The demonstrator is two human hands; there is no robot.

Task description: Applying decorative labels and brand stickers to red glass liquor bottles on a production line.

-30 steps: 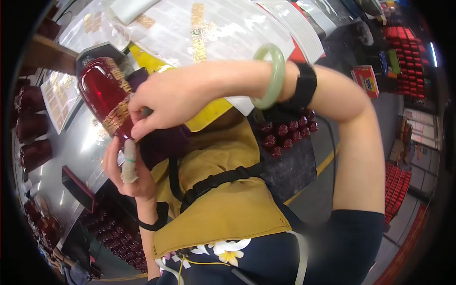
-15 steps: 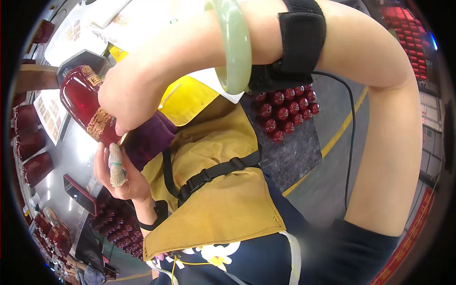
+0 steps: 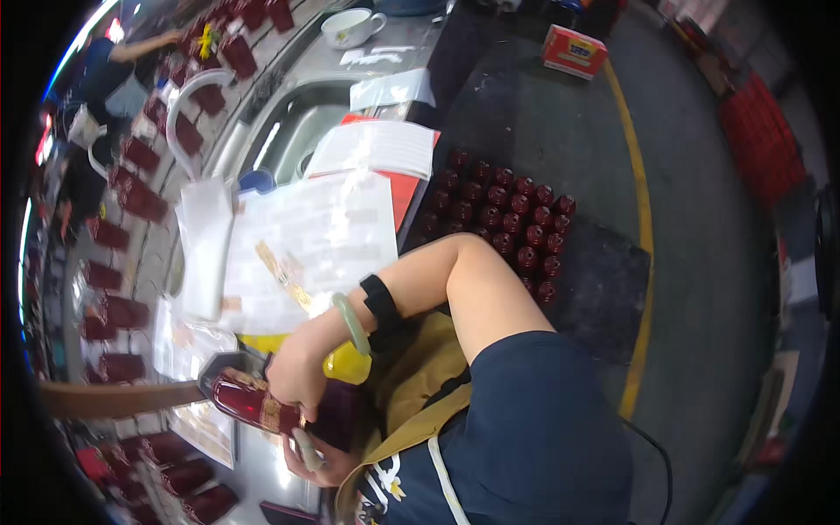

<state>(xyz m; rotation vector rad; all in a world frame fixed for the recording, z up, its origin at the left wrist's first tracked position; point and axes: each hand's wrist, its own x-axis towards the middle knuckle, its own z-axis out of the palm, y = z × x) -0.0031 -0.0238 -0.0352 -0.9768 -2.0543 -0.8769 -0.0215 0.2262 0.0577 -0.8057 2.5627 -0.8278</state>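
A dark red glass bottle with gold patterned bands lies tilted over the worktable. Its far end meets a dark angular holder. My left hand, one finger in a pale fabric cover, wraps around the bottle's near end. Over the bottle's side curls my right hand, its fingers pressed at the gold band; the fingertips are partly hidden. A green bangle and a black strap circle that wrist and forearm. Beside the bottle, a dark purple cloth lies against my tan apron.
Printed sheets with gold strips cover the table by a sink. Many red glass pieces stand in rows at the right. Red containers line the left. A red-and-white box is farther off; a wooden bar juts in.
The view has swung, bringing the sink and more papers in; hands and bottle now appear lower and smaller. Both hands stay on the bottle.
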